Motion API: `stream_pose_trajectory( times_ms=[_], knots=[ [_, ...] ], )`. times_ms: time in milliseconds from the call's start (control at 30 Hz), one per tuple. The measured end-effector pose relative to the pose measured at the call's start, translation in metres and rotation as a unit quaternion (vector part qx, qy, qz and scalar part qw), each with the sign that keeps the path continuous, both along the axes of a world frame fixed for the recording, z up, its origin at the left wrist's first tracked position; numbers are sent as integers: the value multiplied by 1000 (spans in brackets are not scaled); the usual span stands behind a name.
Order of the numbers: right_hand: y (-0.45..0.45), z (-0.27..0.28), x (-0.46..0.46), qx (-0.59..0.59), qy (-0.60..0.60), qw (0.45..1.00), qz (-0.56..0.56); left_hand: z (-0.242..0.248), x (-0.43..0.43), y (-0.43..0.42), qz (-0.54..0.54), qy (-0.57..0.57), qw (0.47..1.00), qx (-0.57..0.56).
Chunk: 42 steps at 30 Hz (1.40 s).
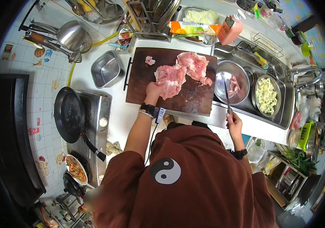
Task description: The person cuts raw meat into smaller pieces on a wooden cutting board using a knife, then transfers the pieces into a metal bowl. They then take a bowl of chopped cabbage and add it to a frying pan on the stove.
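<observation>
My left hand (154,90) rests on the lower left edge of a piece of raw meat (170,78), which lies on a dark wooden cutting board (142,82). Touching that piece at the upper right is a second piece of raw meat (193,65). A small scrap of meat (150,60) sits apart near the board's top left. In my right hand (234,122) is the handle of a knife (227,94), its blade reaching over a steel bowl (246,92) at the sink. Inside the bowl is some raw meat with bone (233,85).
A bowl of chopped pale green vegetable (267,95) stands in the steel sink (286,114). Left of the board are a square metal container (107,69) and a black frying pan (70,114) on the gas stove (95,105). A pink pump bottle (230,30) stands behind the sink.
</observation>
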State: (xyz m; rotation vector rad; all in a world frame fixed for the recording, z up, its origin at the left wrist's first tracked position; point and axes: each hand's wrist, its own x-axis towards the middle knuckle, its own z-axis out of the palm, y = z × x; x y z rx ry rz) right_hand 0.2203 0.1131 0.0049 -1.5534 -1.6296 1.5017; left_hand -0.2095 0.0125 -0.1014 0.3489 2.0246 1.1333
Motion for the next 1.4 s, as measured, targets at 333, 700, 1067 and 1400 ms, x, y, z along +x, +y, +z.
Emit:
stream_pose_trajectory(
  times_ms=[333,700,1067,1400],
  knots=[
    [21,16,-20,20,-75,993,92,96,53,26,-4,-257,926,275],
    [21,24,-22,27,-97,978,185,196,46,-21,45,-282,913,292],
    [11,18,-70,22,-115,962,247,52,88,17,-73,-49,937,338],
    [-10,-6,-143,168,-149,930,290,54,76,21,16,-306,914,265]
  ],
)
